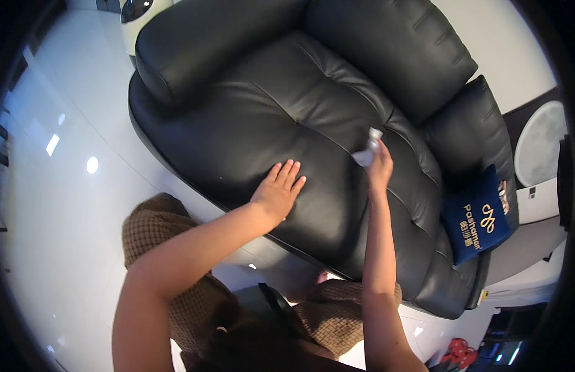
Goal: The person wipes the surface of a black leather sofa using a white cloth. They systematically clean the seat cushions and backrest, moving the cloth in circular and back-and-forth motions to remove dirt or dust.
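A black leather sofa (250, 125) with a stitched, tufted seat fills the middle of the head view. My left hand (279, 189) rests flat on the seat near its front edge, fingers spread, holding nothing. To the right, my right hand (379, 166) grips a crumpled white tissue or cloth (364, 157) between thumb and fingers, over the seat cushion. The tissue sticks out above and to the left of the fingers. Whether it touches the leather, I cannot tell.
A dark blue cushion (473, 223) with gold writing leans at the sofa's right end. A white rounded appliance with a dark window (136, 9) stands beyond the armrest. Glossy pale floor tiles (73, 139) lie at left. A red spotted item (459, 353) is at lower right.
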A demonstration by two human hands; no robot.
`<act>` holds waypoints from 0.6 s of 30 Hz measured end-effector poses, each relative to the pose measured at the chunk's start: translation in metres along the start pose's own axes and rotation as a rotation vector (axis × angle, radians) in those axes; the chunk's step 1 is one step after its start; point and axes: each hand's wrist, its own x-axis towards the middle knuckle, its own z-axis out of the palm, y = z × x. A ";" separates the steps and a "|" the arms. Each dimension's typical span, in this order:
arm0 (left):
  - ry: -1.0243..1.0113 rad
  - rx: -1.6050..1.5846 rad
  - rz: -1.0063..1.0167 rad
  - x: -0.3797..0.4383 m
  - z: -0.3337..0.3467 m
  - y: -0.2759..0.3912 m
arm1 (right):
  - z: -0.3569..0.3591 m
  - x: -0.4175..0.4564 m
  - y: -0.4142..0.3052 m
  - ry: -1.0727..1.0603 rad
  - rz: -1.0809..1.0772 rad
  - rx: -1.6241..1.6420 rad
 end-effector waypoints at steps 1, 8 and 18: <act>0.008 0.006 -0.007 0.000 0.004 0.000 | -0.023 -0.001 0.017 0.032 0.044 -0.037; -0.031 0.109 -0.019 0.004 0.007 0.009 | -0.015 -0.021 0.051 0.013 -0.102 -0.627; -0.119 0.120 -0.024 0.005 0.002 0.008 | 0.101 -0.105 -0.094 -0.339 -0.302 -0.221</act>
